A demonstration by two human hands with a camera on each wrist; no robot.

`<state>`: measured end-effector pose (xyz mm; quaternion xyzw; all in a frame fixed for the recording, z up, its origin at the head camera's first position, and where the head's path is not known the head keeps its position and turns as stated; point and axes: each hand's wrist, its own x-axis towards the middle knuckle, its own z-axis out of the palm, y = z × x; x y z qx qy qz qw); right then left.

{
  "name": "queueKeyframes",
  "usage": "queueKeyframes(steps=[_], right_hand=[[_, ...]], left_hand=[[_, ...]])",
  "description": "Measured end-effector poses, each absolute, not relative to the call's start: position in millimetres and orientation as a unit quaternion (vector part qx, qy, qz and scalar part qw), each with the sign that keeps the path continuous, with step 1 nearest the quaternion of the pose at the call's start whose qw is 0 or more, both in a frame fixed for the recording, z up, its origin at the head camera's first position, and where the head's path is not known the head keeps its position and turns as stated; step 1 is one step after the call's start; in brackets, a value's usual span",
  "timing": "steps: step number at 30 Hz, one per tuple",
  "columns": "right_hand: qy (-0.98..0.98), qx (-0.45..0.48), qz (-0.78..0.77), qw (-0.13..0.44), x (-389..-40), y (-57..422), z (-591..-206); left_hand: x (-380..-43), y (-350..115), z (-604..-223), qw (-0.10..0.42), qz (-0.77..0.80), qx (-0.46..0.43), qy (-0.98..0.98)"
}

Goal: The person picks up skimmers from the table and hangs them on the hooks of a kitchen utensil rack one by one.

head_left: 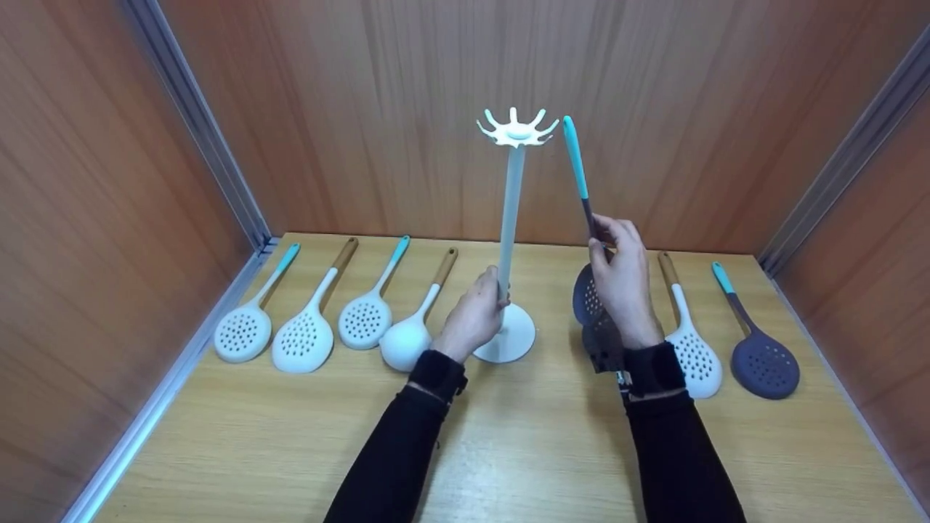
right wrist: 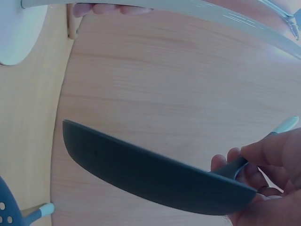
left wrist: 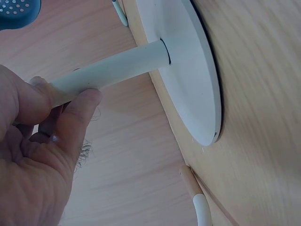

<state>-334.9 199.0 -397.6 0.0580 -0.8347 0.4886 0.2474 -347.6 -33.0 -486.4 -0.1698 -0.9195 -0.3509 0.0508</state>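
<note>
A pale utensil stand point(head_left: 511, 211) with a ring of upturned hooks on top and a round base stands upright on the table. My left hand point(head_left: 472, 312) grips its pole low down; in the left wrist view, thumb and fingers point(left wrist: 82, 110) wrap the pole above the base. To the right, my right hand point(head_left: 626, 280) pinches the neck of a dark skimmer point(right wrist: 146, 169), whose turquoise handle points up beside the hooks, apart from them. Its perforated head hangs down, partly hidden by the hand in the head view. The hooks carry nothing.
Left of the stand lie two turquoise-handled white skimmers point(head_left: 242, 333) point(head_left: 365, 321), a wooden-handled white skimmer point(head_left: 304, 341) and a white ladle point(head_left: 405, 341). On the right lie a white slotted turner point(head_left: 695, 361) and a dark skimmer point(head_left: 765, 363). Wood panels point(head_left: 407, 109) enclose the table.
</note>
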Motion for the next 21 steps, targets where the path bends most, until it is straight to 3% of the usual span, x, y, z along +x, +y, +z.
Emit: queueKeyframes(steps=[21], right_hand=[[-0.777, 0.087, 0.532, 0.325, -320, 194, -385]], left_hand=[[-347, -32, -486, 0.052, -0.342, -0.162, -0.924]])
